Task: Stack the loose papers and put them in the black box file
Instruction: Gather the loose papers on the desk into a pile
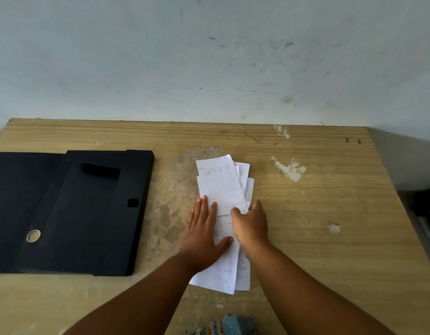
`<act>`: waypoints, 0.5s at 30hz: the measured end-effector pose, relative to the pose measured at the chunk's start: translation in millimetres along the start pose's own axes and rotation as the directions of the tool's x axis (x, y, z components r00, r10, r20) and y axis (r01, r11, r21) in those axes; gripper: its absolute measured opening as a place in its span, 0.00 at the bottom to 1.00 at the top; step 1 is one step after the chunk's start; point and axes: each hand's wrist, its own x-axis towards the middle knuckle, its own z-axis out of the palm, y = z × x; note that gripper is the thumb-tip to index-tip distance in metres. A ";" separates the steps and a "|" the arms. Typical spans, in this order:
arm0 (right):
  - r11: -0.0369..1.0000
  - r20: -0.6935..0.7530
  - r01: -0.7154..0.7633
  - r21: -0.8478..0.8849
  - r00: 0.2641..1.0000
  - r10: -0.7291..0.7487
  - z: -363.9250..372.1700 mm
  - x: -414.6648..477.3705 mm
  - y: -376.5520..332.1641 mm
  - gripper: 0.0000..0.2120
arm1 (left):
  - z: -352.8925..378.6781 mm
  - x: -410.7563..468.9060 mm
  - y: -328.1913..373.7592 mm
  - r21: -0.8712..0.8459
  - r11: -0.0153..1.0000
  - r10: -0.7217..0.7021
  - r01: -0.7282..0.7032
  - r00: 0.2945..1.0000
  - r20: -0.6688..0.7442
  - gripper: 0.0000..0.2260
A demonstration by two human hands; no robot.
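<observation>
Several loose white papers with ruled forms lie fanned in a rough pile at the middle of the wooden table. My left hand lies flat, fingers spread, on the pile's left side. My right hand rests on the pile's right side with its fingers curled down onto the sheets; whether it pinches any sheet is hidden. The black box file lies open on the table to the left, apart from the papers, with a metal ring hole in its spine.
A pale scuffed wall rises right behind the table's far edge. The tabletop has chipped white patches to the right of the papers. A dark object sits beyond the table's right edge. Patterned fabric shows at the near edge.
</observation>
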 end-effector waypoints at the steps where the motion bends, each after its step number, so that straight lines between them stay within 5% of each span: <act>1: 0.997 0.011 -0.040 0.059 0.999 0.040 -1.3 -0.8 -4.6 0.27 | 0.0 1.2 0.7 0.017 1.000 -0.009 0.009 1.000 0.014 0.46; 4: 0.980 0.070 -0.115 0.160 0.992 0.105 -4.1 1.5 -8.1 0.17 | -1.9 2.8 -0.8 0.037 0.999 -0.018 0.016 0.999 0.050 0.43; 7: 0.994 0.033 -0.086 0.060 0.996 0.084 -0.2 6.8 1.2 0.23 | -3.5 3.8 -1.7 0.031 0.999 -0.013 0.011 0.998 0.065 0.43; 11: 0.995 0.075 -0.034 0.096 0.997 0.027 -8.6 2.7 -4.7 0.11 | -3.1 5.6 -1.8 0.057 0.998 -0.022 0.017 0.995 0.099 0.43; 15: 0.994 0.108 -0.023 0.109 0.994 0.011 -12.7 3.2 -4.9 0.18 | -3.7 7.0 -2.9 0.056 0.998 -0.024 0.017 0.993 0.114 0.42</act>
